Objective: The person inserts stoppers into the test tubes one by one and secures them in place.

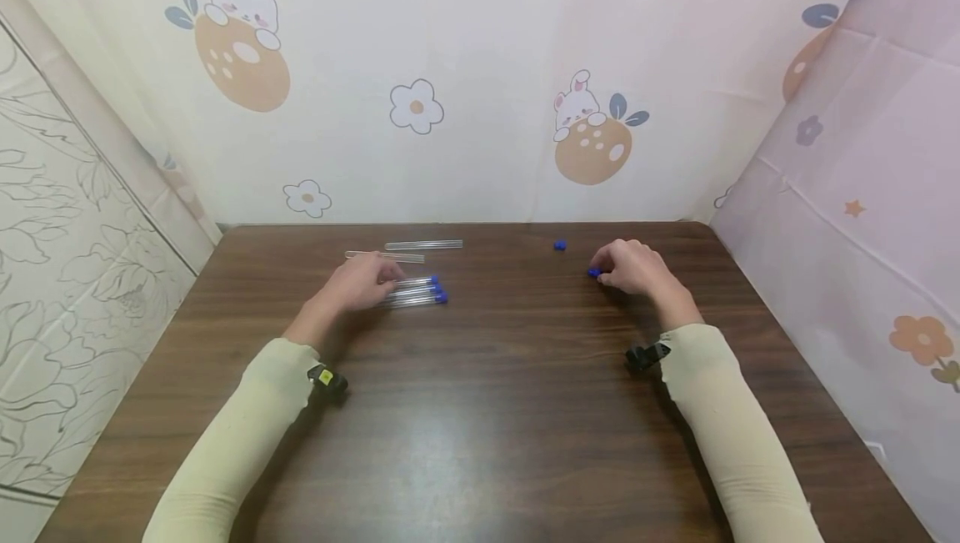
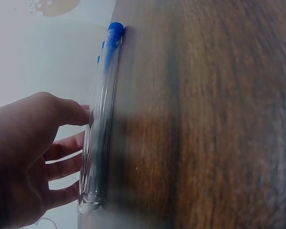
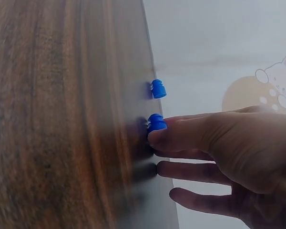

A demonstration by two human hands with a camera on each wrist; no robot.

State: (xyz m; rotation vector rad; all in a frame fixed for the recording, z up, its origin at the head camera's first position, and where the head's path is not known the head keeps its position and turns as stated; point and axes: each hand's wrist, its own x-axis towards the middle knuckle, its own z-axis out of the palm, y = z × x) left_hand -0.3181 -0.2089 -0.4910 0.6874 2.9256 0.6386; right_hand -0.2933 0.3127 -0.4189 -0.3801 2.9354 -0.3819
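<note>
My right hand (image 1: 636,266) pinches a blue stopper (image 3: 156,122) between thumb and index finger, close over the table. The other fingers are held apart. A second blue stopper (image 3: 158,89) with a ridged neck lies just beyond it. On the left, several clear test tubes (image 1: 416,300) with blue stoppers lie side by side. My left hand (image 1: 356,283) is over their uncapped ends, its fingers loosely extended. In the left wrist view the tubes (image 2: 99,124) partly hide its fingertips. Behind this hand lies an uncapped tube (image 1: 412,258), partly covered by it.
Another uncapped tube (image 1: 423,244) lies farther back, near the rear edge of the brown wooden table (image 1: 480,409). A printed curtain (image 1: 480,67) hangs directly behind the table. More patterned cloth (image 1: 862,218) closes off the right side.
</note>
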